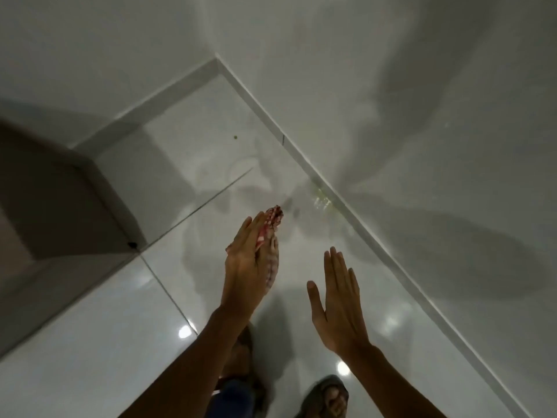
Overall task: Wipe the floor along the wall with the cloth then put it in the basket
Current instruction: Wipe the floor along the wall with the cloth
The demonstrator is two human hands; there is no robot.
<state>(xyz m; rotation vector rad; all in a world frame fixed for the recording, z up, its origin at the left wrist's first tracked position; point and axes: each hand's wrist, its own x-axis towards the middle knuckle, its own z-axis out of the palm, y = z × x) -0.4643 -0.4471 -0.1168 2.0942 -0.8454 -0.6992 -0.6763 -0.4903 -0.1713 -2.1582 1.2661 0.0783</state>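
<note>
Two hands out: my left hand [251,257] pinches the red-and-white checked cloth [269,224], right hand [337,300] spread flat. I'd press the cloth low against the white skirting [304,164], dragging through the yellowish wet patch [321,200].

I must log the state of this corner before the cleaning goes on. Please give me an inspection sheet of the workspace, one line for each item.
Surface: glossy white tiled floor with dark grout lines; yellowish wet spot beside the white skirting board.
Job's things: red and white checked cloth in the left hand; basket not seen.
Clutter: small dark speck on the floor near the corner.
Grippers: left hand's fingers closed on the cloth; right hand open, flat, empty.
Cables: nothing seen.
Surroundings: plain white walls meeting in a corner; dark brown panel at left; sandalled feet below.
</note>
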